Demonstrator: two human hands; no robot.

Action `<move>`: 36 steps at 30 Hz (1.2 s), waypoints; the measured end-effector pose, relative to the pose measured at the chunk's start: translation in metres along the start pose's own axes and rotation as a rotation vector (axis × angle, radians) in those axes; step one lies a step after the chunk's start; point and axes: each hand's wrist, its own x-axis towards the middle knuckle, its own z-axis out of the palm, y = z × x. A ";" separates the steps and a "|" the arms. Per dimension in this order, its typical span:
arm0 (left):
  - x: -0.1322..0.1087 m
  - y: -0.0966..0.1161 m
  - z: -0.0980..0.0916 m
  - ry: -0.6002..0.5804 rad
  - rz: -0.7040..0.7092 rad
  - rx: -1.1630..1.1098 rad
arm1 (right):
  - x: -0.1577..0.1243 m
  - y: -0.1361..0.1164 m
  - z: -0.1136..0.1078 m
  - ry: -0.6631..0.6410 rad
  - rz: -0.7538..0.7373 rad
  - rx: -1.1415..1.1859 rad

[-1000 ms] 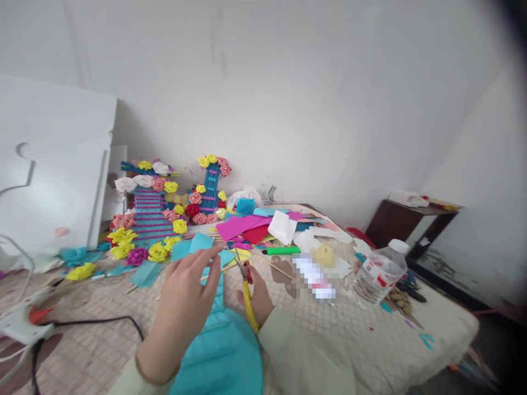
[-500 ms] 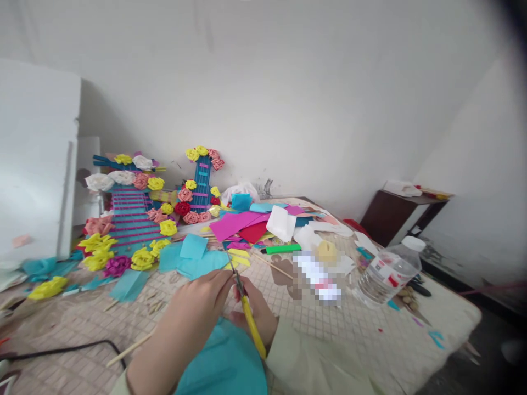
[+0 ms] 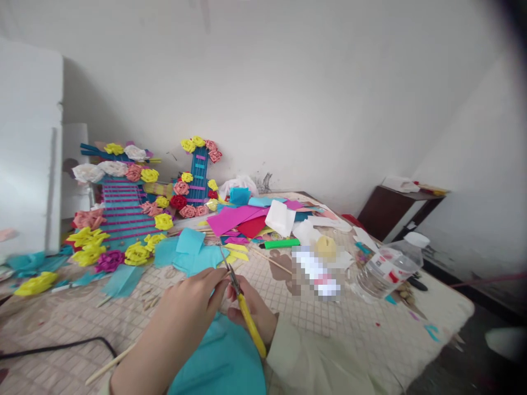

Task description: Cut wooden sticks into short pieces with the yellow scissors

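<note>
My right hand (image 3: 256, 308) is closed around scissors with yellow handles (image 3: 252, 327), their blades pointing away from me and slightly apart. My left hand (image 3: 196, 299) is beside the blades with its fingertips pinched together. Whatever those fingers hold is hidden behind the knuckles. Beneath both hands lies a large sheet of turquoise paper (image 3: 230, 359). Just beyond the blade tips are more turquoise paper pieces (image 3: 200, 258) and small yellow strips (image 3: 237, 253).
Paper-flower panels (image 3: 130, 206) lean at the back left. Coloured paper (image 3: 230, 219) is heaped near the wall, with a green marker (image 3: 282, 243) before it. A plastic bottle (image 3: 391, 269) stands right. A wooden stick (image 3: 109, 366) and black cable (image 3: 53, 348) lie left.
The view has shifted slightly, so the background sits further left. The scissor blades look wider apart than before. Both hands keep nearly the same place and hold.
</note>
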 end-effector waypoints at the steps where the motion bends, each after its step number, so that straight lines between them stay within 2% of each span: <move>1: 0.000 0.001 -0.001 -0.013 -0.018 0.009 | 0.000 -0.001 0.000 -0.002 0.005 0.005; 6: 0.001 0.006 -0.006 -0.037 -0.096 0.063 | 0.001 -0.004 0.001 -0.009 0.020 0.027; 10: -0.001 0.004 -0.006 -0.032 -0.034 0.062 | -0.001 0.000 0.000 0.014 -0.028 -0.056; 16: -0.005 0.003 -0.010 0.167 0.131 -0.175 | -0.007 0.006 -0.005 0.173 -0.208 -0.315; 20: -0.007 0.009 -0.011 0.222 0.203 -0.307 | -0.008 0.006 -0.008 0.197 -0.341 -0.387; 26: -0.009 0.011 -0.012 0.191 0.224 -0.419 | -0.007 -0.001 -0.008 0.137 -0.302 -0.368; 31: -0.006 0.008 -0.016 0.184 0.146 -0.385 | -0.007 0.001 -0.009 0.085 -0.273 -0.320; 36: -0.002 0.005 -0.015 0.093 0.084 -0.400 | -0.006 0.006 -0.007 -0.003 -0.227 -0.305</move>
